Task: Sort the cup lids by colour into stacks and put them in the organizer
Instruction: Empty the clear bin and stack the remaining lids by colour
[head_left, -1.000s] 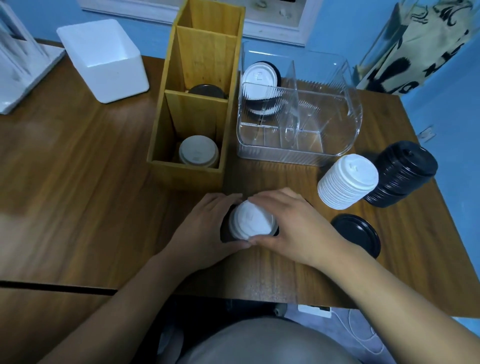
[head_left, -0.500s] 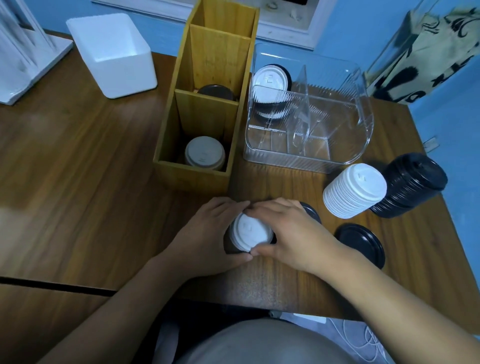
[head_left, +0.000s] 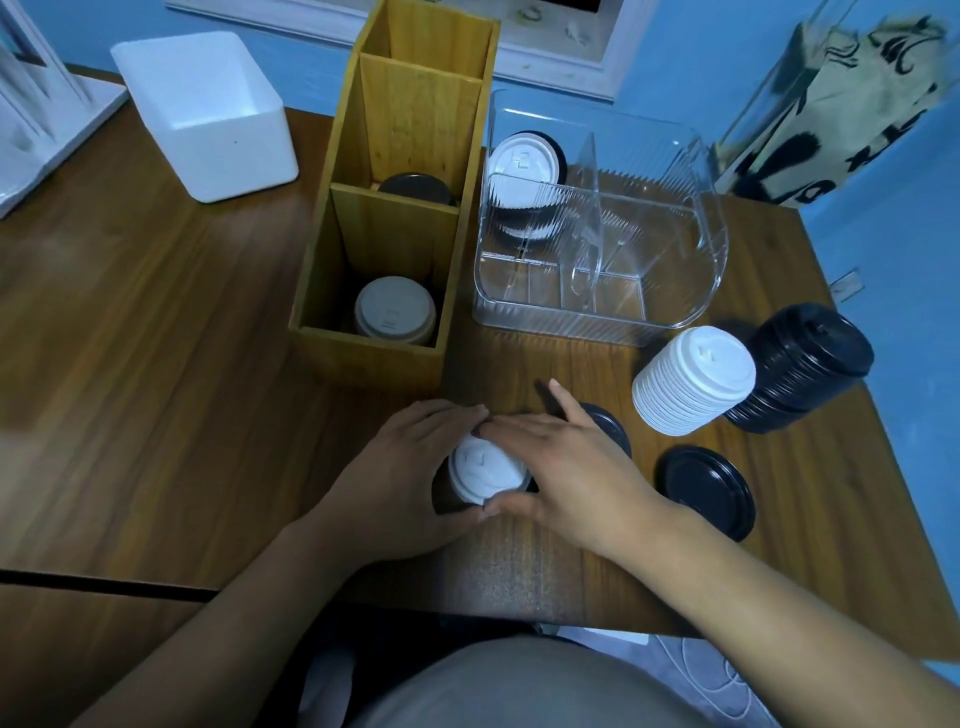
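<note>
White plastic is the thing to watch: one white lid (head_left: 485, 470) lies flat, dome up, near the front edge of the counter (head_left: 156, 415), on top of a dark lid (head_left: 440, 500), and it sits exactly between the two hands. The left hand (head_left: 410, 467) has its fingers curled round the left side of this small pile and holds the dark part; how many dark lids are under there I cannot tell, because the hands cover them. The right hand (head_left: 571, 462) has its fingers laid over the far rim of the white lid and its thumb on the near rim, so the lid is gripped between them. A lid is round, so it has no long axis to consider; only the lift straight up matters. I judge that the next move is to separate white from dark. The white stack (head_left: 693, 379) stands to the right and a little farther away, touching the black stack (head_left: 810, 364), so the right hand is the nearer one for carrying. On that way a black lid (head_left: 613, 423) lies partly under the right hand, and a loose black lid (head_left: 704, 491) is just beside it. The wooden organizer (head_left: 363, 353) and the clear organizer (head_left: 597, 312) stand behind, both with free compartments.
</note>
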